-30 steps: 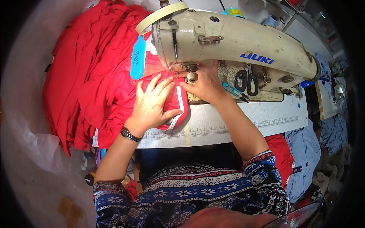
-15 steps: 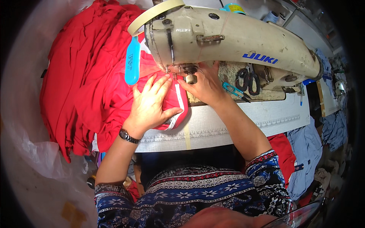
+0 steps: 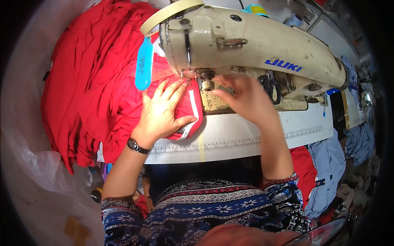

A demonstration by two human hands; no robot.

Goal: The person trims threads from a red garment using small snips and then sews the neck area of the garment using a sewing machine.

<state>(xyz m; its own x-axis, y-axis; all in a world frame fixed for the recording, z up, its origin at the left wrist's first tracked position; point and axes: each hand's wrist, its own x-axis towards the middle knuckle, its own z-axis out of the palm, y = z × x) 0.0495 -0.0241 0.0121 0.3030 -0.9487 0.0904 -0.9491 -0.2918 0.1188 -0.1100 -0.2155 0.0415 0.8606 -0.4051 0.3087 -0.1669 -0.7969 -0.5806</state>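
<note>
My left hand (image 3: 161, 107) lies flat, fingers spread, on a red garment (image 3: 108, 96) beside the needle area of a cream sewing machine (image 3: 246, 41). Along the garment's edge under my left thumb runs a white zipper or tape strip (image 3: 193, 107). Blurred by motion, my right hand (image 3: 246, 98) is raised over the machine bed, right of the presser knob (image 3: 208, 85). Its thumb and fingertips seem apart, with a small greenish patch between them that I cannot make out. Black-handled scissors (image 3: 274, 91) lie partly hidden behind this hand.
A blue oval plate (image 3: 144, 65) and a roll of cream tape (image 3: 168, 16) sit at the machine's left end. A ruler strip (image 3: 230, 143) crosses the white tabletop. Blue-grey cloth (image 3: 328, 168) hangs at the right; spools (image 3: 294, 20) stand behind.
My right hand has come off the garment by the needle and swung right over the machine bed, covering where the blue thread snips lay. My left hand has stayed in place.
</note>
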